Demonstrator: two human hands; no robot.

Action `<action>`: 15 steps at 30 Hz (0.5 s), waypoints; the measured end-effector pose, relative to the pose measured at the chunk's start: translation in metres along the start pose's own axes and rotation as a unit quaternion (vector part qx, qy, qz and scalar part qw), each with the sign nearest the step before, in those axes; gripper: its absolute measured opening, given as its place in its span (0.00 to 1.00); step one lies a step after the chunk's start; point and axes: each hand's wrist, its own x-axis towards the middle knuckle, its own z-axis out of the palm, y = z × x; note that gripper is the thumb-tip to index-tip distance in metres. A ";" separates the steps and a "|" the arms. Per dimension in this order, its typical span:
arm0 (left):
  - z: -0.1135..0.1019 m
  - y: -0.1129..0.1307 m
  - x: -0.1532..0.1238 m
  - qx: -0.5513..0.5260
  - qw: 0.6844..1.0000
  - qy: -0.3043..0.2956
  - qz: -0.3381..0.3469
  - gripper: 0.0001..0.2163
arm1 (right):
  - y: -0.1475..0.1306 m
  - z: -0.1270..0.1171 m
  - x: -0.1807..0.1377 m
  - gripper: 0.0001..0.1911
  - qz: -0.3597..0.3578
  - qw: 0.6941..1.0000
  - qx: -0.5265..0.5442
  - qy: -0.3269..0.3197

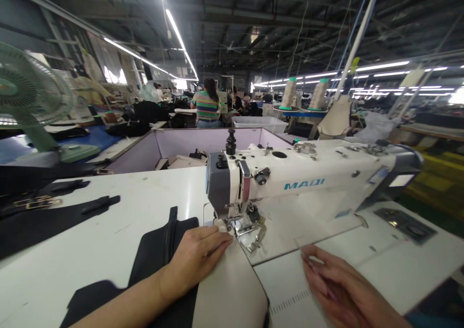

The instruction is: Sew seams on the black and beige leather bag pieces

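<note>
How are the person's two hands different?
The left hand is palm down on the pale piece, close under the front of the sewing machine; the right hand is away from that piece, turned sideways. The right hand curls around a thin purple thing; no such thing shows in the left hand. Both are bare.

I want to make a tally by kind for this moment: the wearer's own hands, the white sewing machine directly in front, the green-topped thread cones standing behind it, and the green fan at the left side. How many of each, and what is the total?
Wearer's hands, left hand and right hand: 2
White sewing machine: 1
Green-topped thread cones: 2
Green fan: 1
Total: 6
</note>
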 end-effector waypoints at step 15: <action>-0.001 0.005 0.002 0.077 0.997 0.003 0.023 0.06 | -0.007 0.098 0.057 0.06 -0.369 0.628 -0.683 0.055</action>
